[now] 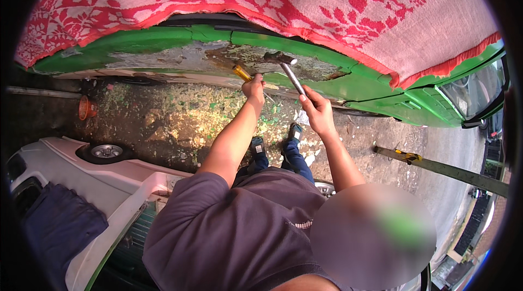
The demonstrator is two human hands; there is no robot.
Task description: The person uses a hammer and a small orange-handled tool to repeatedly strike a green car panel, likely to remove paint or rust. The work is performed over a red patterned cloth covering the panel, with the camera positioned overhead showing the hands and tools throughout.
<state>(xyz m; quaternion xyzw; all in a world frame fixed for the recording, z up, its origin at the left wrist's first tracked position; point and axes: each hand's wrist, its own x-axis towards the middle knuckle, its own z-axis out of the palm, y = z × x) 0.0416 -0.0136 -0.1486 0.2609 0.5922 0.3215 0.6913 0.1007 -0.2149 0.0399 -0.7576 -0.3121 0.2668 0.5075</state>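
My left hand [254, 87] grips a yellow-handled chisel [242, 72] whose tip rests on a scraped, bare patch [218, 57] of a green car panel [359, 81]. My right hand [316, 110] holds the metal shaft of a hammer [287, 69]. The hammer's head is against the same patch, just right of the chisel. Both forearms reach up from my grey shirt [239, 231]. My feet in dark shoes [275, 141] stand on the ground below the panel.
A red and white floral cloth [305, 2] covers the top of the green car. Green paint chips [180, 111] litter the dirt ground. A white vehicle body with a wheel [106, 152] lies at the left, an orange pot [86, 107] beyond it, and a long bar [447, 170] at the right.
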